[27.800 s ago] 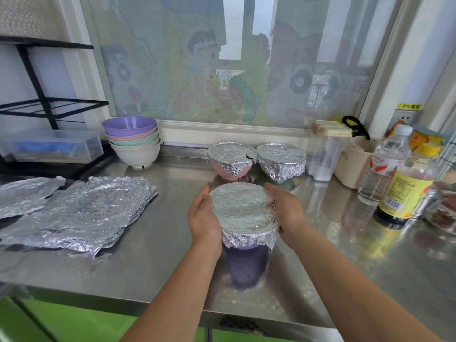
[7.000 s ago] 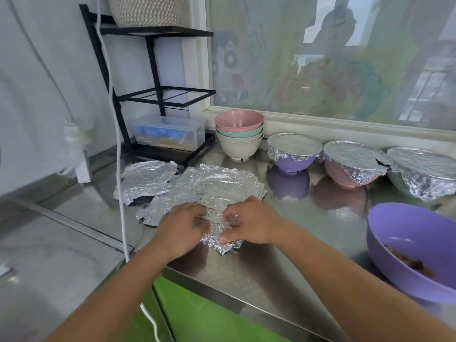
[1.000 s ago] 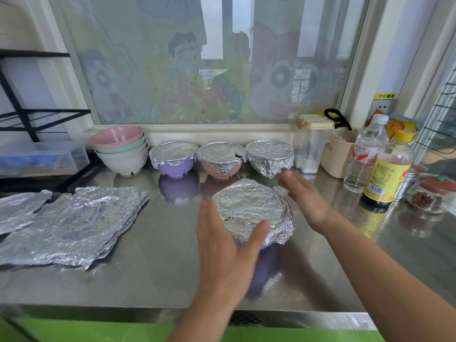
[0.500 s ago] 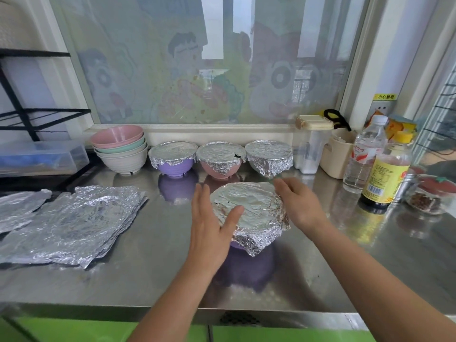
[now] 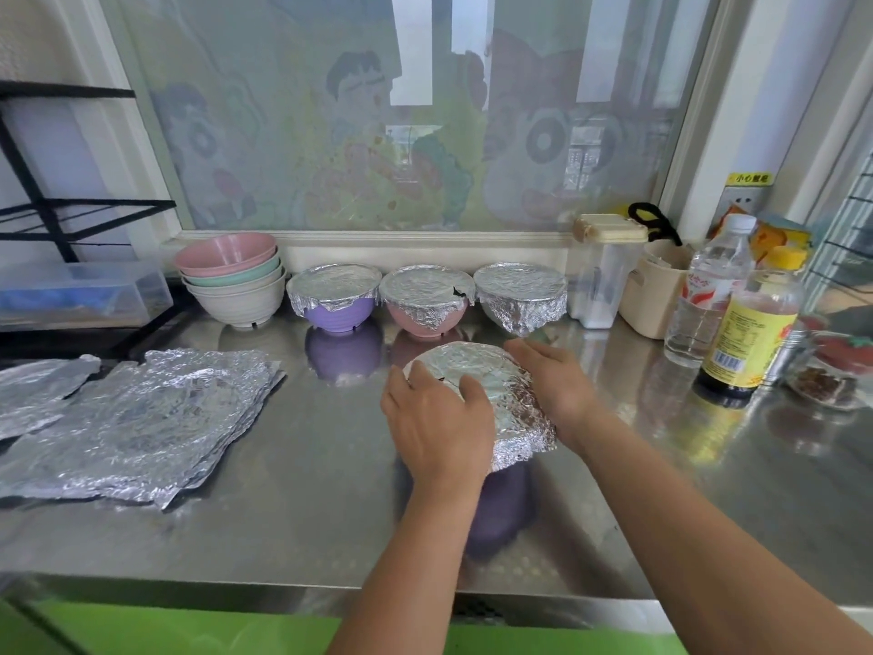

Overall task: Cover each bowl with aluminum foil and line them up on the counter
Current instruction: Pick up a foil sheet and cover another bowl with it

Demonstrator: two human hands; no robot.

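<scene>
A purple bowl with crinkled foil over its top (image 5: 491, 385) sits mid-counter. My left hand (image 5: 437, 430) cups its left rim, thumb on the foil. My right hand (image 5: 552, 382) curls round its right side, pressing the foil down. Behind it, three foil-covered bowls stand in a row by the window sill: a purple one (image 5: 334, 295), a pink one (image 5: 427, 297) with a small tear in its foil, and a fully wrapped one (image 5: 519, 295). A stack of uncovered bowls (image 5: 231, 281), pink on top, stands left of that row.
Loose foil sheets (image 5: 137, 418) lie on the steel counter (image 5: 307, 512) at left. A clear box (image 5: 75, 295) sits under a black rack (image 5: 56, 215). At right are a clear canister (image 5: 602, 271), a beige tub (image 5: 654, 295), a water bottle (image 5: 708, 295), a sauce bottle (image 5: 751, 333) and small jars.
Both hands have closed in from open beside the bowl to gripping its foil-covered rim. The foil skirt on the near right side is pressed down further.
</scene>
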